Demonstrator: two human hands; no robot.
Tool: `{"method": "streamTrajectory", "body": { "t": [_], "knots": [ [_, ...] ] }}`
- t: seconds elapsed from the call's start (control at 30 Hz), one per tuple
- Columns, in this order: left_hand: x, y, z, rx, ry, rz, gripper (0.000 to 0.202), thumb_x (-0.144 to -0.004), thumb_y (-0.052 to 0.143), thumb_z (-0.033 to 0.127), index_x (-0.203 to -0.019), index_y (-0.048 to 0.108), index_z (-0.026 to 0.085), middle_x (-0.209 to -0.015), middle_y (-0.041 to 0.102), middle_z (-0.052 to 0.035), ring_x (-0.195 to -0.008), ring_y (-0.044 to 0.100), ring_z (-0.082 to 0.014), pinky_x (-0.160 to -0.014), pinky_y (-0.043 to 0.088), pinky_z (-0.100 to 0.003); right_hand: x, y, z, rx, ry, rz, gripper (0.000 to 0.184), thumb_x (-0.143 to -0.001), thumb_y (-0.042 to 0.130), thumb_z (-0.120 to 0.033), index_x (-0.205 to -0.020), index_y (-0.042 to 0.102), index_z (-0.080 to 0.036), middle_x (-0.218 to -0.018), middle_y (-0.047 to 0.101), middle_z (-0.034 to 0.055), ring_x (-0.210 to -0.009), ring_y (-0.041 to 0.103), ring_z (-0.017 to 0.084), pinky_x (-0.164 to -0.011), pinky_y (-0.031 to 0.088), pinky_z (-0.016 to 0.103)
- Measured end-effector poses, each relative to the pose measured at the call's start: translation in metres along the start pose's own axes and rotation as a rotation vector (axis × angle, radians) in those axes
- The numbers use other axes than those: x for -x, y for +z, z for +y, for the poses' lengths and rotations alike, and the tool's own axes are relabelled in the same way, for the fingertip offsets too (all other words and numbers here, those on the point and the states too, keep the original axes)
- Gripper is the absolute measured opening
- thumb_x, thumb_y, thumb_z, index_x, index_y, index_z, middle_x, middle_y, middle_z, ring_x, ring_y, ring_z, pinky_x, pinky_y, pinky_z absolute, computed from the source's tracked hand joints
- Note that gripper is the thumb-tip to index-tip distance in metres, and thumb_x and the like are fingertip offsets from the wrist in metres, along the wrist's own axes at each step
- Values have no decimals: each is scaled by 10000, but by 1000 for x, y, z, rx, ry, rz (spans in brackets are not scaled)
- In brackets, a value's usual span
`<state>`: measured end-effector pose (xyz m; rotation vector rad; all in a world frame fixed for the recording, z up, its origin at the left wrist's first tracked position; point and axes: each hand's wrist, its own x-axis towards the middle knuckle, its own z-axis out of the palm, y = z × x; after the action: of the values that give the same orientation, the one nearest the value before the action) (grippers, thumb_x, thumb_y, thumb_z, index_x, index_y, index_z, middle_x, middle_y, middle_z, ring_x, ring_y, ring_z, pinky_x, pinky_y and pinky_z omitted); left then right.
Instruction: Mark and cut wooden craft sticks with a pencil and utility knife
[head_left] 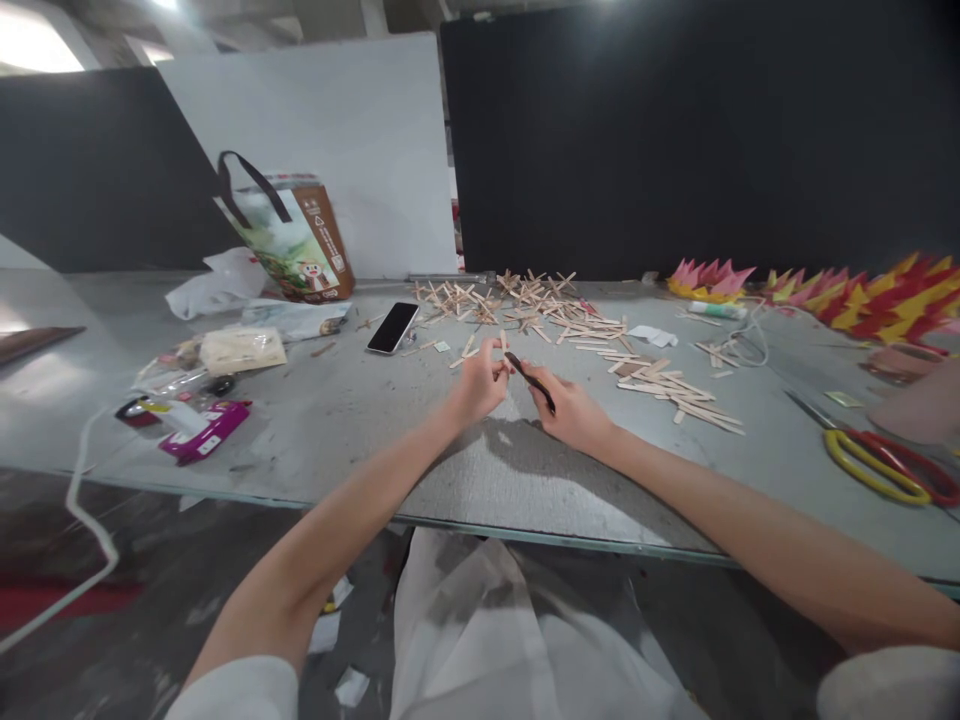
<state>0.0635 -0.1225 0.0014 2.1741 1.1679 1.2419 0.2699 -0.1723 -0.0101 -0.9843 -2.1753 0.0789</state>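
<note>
Pinched upright in the fingers of my left hand [482, 383] is a short wooden craft stick [503, 343]. My right hand [576, 412] is wrapped round a slim dark hand tool [538, 382], pliers-like in shape, though its exact kind is hard to make out. The tool's tip points left and meets the stick by my left fingertips; whether its jaws grip the stick I cannot tell. Just beyond both hands lies a loose heap of wooden sticks [551, 300], many of them crossed. A fanned row of single sticks [679, 388] spreads to the right of my right hand.
A black-screened phone [393, 328] lies left of the heap, with a printed bag [300, 245] behind it. Purple packaging [204, 430] sits at the left. Scissors [877, 465] with yellow and red handles lie at the right, near folded-paper pieces [885, 300]. The table's front edge [525, 538] is close to me.
</note>
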Motion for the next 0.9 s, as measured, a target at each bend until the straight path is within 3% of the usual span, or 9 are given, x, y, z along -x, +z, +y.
{"method": "streamTrajectory", "body": {
  "t": [0.2, 0.43, 0.67, 0.9],
  "knots": [
    [0, 2, -7, -100, 49, -32, 376, -934, 568, 69, -1291, 530, 182, -852, 805, -37, -783, 762, -197, -756, 508, -286, -1, -3, 3, -3, -9, -58, 464, -1080, 412, -204, -1539, 481, -180, -1422, 709, 199, -1047, 788, 307, -838, 622, 392],
    [1, 8, -1, -3, -48, 44, 299, -988, 591, 192, -1273, 500, 189, -697, 749, 19, -566, 667, -170, -615, 434, -269, -2, -4, 0, 38, 7, -41, 465, -1085, 412, -213, -1542, 476, -155, -1289, 766, 207, -983, 789, 306, -806, 610, 379],
    [2, 5, -5, -120, 57, 18, 323, -948, 585, 108, -1255, 532, 194, -786, 772, -27, -731, 741, -208, -699, 470, -290, -1, -6, 5, 7, -59, -35, 491, -1086, 421, -214, -1576, 453, -211, -1406, 721, 179, -1057, 786, 293, -845, 623, 379],
    [1, 9, 2, 17, -28, 90, 316, -971, 613, 199, -1266, 500, 214, -629, 709, 59, -509, 619, -154, -583, 414, -258, -3, -6, 3, 9, -30, -14, 454, -1087, 422, -214, -1539, 463, -188, -1330, 754, 189, -1023, 793, 304, -827, 629, 393]
  ]
}}
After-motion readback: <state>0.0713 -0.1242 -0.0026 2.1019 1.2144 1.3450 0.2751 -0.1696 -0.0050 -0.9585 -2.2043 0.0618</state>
